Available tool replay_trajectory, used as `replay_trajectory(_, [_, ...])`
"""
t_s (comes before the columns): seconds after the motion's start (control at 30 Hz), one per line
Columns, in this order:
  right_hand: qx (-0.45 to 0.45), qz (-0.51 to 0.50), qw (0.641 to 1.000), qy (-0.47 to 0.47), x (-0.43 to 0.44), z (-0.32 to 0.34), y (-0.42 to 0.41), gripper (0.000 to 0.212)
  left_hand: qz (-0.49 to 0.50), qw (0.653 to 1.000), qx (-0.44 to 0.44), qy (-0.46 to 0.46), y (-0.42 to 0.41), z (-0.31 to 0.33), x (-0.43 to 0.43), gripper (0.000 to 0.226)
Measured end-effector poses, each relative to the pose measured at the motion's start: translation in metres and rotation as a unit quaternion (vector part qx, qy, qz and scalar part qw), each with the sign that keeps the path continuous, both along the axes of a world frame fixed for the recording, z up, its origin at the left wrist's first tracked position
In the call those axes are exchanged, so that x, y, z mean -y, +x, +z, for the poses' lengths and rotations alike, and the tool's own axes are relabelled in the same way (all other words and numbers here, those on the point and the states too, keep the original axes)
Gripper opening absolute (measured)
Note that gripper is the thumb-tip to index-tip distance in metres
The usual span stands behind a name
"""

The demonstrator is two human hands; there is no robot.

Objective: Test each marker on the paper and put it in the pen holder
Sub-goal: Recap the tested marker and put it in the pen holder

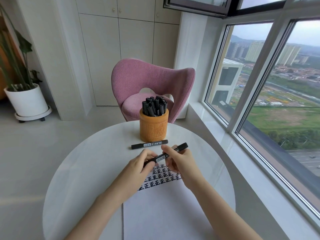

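Head view: left hand point(138, 166) pinches one end of a black marker point(181, 146), right hand point(179, 161) grips its barrel, both curled, above the paper point(164, 208). Fingers hide that end. A second marker point(149, 144) lies just before the full pen holder point(154, 129).

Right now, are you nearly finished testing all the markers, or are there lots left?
Nearly finished, it seems. Done: a bunch of markers stands in the pen holder, and rows of black test marks fill the top of the paper. In hand: the left hand and right hand both grip the held marker above the paper. Left: one loose marker lies on the table in front of the holder.
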State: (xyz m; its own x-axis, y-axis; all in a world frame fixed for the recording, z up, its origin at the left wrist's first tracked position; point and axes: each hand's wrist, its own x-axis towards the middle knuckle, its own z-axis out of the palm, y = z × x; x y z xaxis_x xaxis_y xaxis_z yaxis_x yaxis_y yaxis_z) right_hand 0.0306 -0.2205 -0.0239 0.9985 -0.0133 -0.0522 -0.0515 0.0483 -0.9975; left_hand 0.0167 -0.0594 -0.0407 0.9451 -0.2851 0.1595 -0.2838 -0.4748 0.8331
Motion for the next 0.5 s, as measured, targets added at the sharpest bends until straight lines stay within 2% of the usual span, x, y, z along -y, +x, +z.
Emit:
replay_trajectory(0.3, [0.04, 0.037, 0.998, -0.039, -0.003, 0.004, -0.019, 0.029, 0.016, 0.994, 0.055, 0.09, -0.015, 0.005, 0.01, 0.02])
replay_trajectory(0.5, [0.033, 0.056, 0.998, -0.023, -0.003, 0.005, -0.028, 0.029, -0.028, 1.0, 0.001, -0.001, -0.02, 0.002, 0.006, 0.024])
